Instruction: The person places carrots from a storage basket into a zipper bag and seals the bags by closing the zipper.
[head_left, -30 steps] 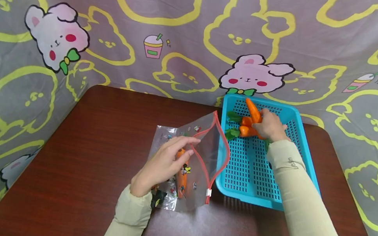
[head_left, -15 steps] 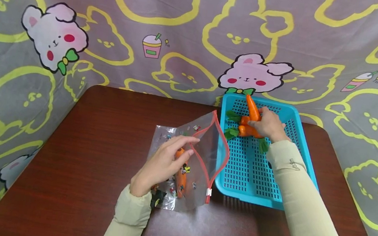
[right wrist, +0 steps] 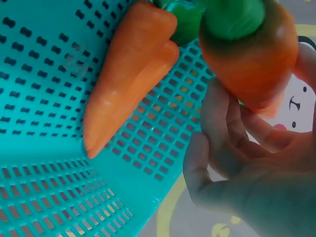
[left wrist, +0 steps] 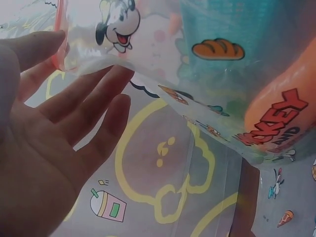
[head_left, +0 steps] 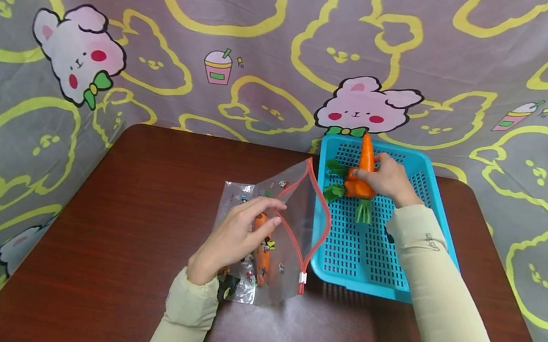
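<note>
My right hand [head_left: 391, 179] grips an orange carrot [head_left: 367, 155] over the blue basket [head_left: 377, 290]. Its tip points to the back and its green top to the front. Two more carrots [right wrist: 129, 64] lie side by side in the basket, in the right wrist view. My left hand [head_left: 237, 235] is at the mouth of a clear slider bag [head_left: 288, 264], thumb and forefinger pinching its red zip edge. The bag gapes toward the basket, its white slider [head_left: 303, 278] at the near end. Inside, a carrot [head_left: 263, 261] shows through the printed film, partly behind the hand.
The basket stands at the back right of the dark wooden table [head_left: 134, 222], close to the patterned cloth [head_left: 270, 33] hung around it. The bag's open side nearly meets the basket's left wall. Bare tabletop stretches left of the bag.
My right hand has turned the carrot more upright in the head view, its tip swinging right and its green top coming out below the hand. The left hand and bag have stayed put.
</note>
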A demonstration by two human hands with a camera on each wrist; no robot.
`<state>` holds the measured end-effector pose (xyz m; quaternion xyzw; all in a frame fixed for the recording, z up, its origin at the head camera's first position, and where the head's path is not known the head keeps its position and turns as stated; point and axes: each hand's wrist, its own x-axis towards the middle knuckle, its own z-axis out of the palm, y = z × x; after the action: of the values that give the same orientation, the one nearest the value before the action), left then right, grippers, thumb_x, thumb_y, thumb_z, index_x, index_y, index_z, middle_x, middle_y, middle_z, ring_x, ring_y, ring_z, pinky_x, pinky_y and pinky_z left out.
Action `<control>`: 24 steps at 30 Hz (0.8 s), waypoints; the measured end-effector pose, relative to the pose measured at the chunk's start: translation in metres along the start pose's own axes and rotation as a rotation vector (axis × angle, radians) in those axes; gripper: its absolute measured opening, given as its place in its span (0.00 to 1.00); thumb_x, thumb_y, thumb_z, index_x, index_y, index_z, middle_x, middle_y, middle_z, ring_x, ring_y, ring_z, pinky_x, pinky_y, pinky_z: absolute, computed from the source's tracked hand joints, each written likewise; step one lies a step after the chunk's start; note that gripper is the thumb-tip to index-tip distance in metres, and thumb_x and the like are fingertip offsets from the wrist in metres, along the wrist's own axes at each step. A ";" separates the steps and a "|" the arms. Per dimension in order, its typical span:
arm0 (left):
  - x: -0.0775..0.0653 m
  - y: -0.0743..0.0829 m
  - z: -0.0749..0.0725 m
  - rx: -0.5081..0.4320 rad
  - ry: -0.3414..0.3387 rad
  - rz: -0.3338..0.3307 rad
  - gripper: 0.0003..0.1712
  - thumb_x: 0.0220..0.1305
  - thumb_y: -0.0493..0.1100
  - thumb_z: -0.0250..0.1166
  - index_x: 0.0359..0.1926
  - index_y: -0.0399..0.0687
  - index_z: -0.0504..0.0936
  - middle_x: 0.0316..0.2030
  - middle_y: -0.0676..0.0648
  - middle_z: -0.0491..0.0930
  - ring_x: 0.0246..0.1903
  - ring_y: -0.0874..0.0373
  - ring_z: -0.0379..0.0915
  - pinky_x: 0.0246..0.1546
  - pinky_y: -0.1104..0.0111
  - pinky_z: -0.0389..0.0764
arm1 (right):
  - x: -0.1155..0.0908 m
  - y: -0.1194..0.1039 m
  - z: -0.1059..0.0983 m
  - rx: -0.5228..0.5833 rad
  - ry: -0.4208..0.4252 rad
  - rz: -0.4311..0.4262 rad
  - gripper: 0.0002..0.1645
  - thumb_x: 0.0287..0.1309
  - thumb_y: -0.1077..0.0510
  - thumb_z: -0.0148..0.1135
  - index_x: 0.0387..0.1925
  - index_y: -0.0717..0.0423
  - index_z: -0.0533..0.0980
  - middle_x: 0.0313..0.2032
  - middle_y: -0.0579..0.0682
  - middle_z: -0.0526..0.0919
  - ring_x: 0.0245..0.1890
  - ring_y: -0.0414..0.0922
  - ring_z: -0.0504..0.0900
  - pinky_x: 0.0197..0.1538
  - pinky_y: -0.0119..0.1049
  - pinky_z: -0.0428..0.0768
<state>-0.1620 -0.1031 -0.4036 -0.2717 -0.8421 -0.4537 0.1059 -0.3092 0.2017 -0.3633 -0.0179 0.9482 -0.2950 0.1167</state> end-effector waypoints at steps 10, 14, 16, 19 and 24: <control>0.002 -0.001 0.000 0.013 0.011 0.038 0.10 0.72 0.40 0.54 0.47 0.40 0.78 0.49 0.44 0.81 0.42 0.59 0.77 0.44 0.61 0.80 | -0.007 -0.012 -0.007 0.071 -0.018 -0.001 0.44 0.62 0.36 0.56 0.61 0.67 0.60 0.49 0.66 0.76 0.37 0.53 0.82 0.35 0.35 0.82; 0.002 -0.002 0.001 0.019 0.019 0.060 0.07 0.71 0.38 0.55 0.46 0.42 0.77 0.48 0.43 0.81 0.42 0.59 0.77 0.44 0.61 0.80 | -0.012 -0.019 -0.013 0.123 -0.019 0.005 0.45 0.61 0.35 0.56 0.63 0.66 0.60 0.49 0.65 0.76 0.35 0.51 0.82 0.34 0.35 0.82; 0.003 -0.002 0.002 0.022 0.024 0.068 0.07 0.71 0.38 0.55 0.45 0.43 0.77 0.48 0.42 0.81 0.45 0.57 0.77 0.45 0.59 0.80 | -0.015 -0.022 -0.015 0.137 -0.015 0.006 0.46 0.61 0.34 0.56 0.64 0.65 0.59 0.49 0.64 0.75 0.34 0.50 0.82 0.34 0.36 0.83; 0.002 -0.002 0.001 0.027 0.025 0.065 0.06 0.71 0.39 0.55 0.45 0.44 0.77 0.51 0.43 0.79 0.51 0.55 0.76 0.48 0.57 0.79 | -0.018 -0.026 -0.016 0.158 -0.008 0.001 0.47 0.61 0.34 0.56 0.65 0.65 0.59 0.48 0.63 0.75 0.32 0.47 0.82 0.35 0.37 0.83; 0.002 -0.001 0.001 0.049 0.022 0.034 0.06 0.72 0.42 0.55 0.43 0.49 0.77 0.58 0.45 0.73 0.60 0.52 0.71 0.53 0.56 0.77 | -0.024 -0.030 -0.019 0.200 -0.002 -0.020 0.44 0.61 0.35 0.56 0.64 0.64 0.60 0.47 0.62 0.76 0.31 0.45 0.81 0.35 0.34 0.82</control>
<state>-0.1638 -0.1021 -0.4042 -0.2782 -0.8469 -0.4342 0.1294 -0.2917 0.1901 -0.3264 -0.0161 0.9136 -0.3895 0.1159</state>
